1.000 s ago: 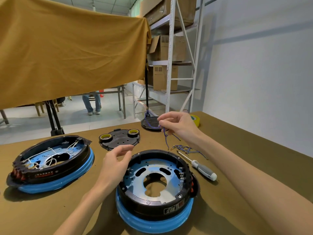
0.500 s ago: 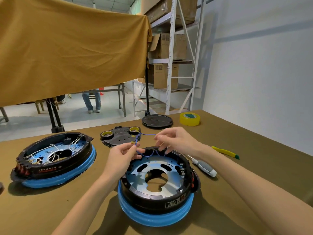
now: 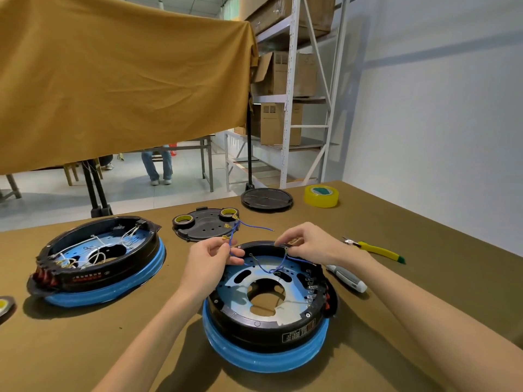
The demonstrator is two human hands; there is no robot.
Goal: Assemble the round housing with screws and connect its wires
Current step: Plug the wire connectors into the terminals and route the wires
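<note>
A round black housing with a blue lower ring and a silver plate inside sits on the table in front of me. Above its far rim, my left hand pinches a bundle of thin blue wires with small brass terminals, their ends sticking up and to the right. My right hand pinches another end of the blue wires at the housing's far rim. A loop of blue wire hangs between my hands onto the silver plate.
A second housing with white wires sits at left. A black cover plate with two tape rolls and a round black lid lie behind. Yellow tape, a screwdriver and yellow-handled cutters are at right.
My right hand brought the blue wires from the far side of the table to the housing. My left hand took hold of them, and both hands now hold them over the far rim.
</note>
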